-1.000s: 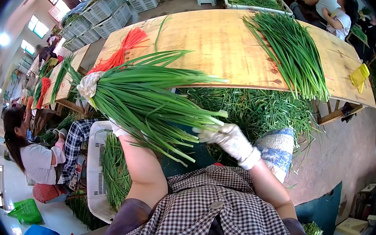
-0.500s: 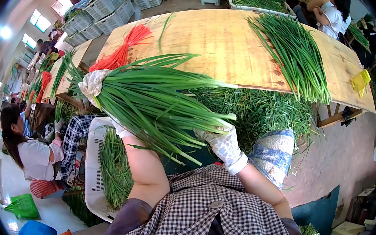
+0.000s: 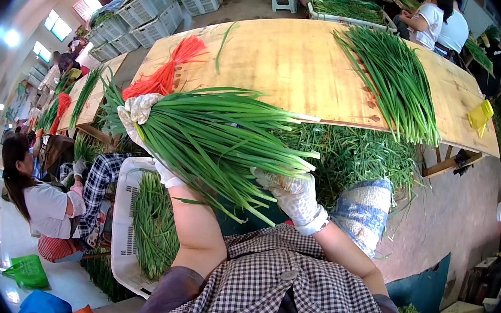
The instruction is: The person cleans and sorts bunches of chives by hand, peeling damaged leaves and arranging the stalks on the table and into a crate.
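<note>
My gloved left hand (image 3: pixel 138 111) is wrapped round one end of a big bunch of long green stalks (image 3: pixel 216 135), which fans out to the right over the table's near edge. At the pale stalk ends, my gloved right hand (image 3: pixel 292 195) is beside and partly under the bunch; its fingertips are partly hidden among the stalks, so its grip cannot be made out. A pile of red ties (image 3: pixel 168 70) lies on the table just behind my left hand. Another green bunch (image 3: pixel 396 86) rests on the table's right part.
The wooden table (image 3: pixel 272 56) spans the view, with a yellow object (image 3: pixel 479 116) at its right. Loose greens (image 3: pixel 352 160) lie below its edge. A white crate (image 3: pixel 126 229) of greens stands at my left, near a seated person (image 3: pixel 47 203). More people sit at the back right.
The bunch and my left hand sit a little lower and further right in view. My right hand has shifted slightly left at the stalk ends since the earliest frame.
</note>
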`<state>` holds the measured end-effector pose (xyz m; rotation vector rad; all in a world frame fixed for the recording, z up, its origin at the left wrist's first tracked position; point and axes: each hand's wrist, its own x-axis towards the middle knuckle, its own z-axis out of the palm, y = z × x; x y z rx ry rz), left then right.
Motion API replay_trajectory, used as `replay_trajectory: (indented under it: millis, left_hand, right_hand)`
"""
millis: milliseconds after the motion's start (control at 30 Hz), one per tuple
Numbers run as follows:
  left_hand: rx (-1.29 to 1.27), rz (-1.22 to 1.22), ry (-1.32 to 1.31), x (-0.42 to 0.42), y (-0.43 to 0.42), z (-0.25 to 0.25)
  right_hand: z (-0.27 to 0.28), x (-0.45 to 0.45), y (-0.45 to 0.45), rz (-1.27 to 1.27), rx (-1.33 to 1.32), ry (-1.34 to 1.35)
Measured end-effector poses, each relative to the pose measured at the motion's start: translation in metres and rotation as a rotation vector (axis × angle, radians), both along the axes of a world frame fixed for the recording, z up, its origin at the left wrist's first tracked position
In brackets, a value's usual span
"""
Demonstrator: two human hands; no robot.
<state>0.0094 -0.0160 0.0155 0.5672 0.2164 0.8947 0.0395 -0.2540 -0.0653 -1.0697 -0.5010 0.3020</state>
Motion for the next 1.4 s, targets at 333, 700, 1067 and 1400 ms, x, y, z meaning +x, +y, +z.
replay_trajectory:
  millis: [333, 700, 1067, 1400]
  left_hand:
    - [0.016, 0.064, 0.253, -0.026, 0.011, -0.039]
    - [-0.064, -0.043, 0.090, -0.008, -0.023, 0.013]
    - [0.221, -0.415, -0.896, 0.007, 0.032, 0.051]
    - [0.171, -0.354, -0.848, 0.016, 0.019, 0.056]
  right_hand:
    - [-0.023, 0.066, -0.080, 0.018, -0.646, 0.303]
    - [0.039, 0.038, -0.057, -0.009, -0.125, 0.045]
    - [-0.077, 0.114, -0.174, -0.233, -2.274, -0.616]
    - [0.023, 0.032, -0.076, 0.009, -0.658, -0.374]
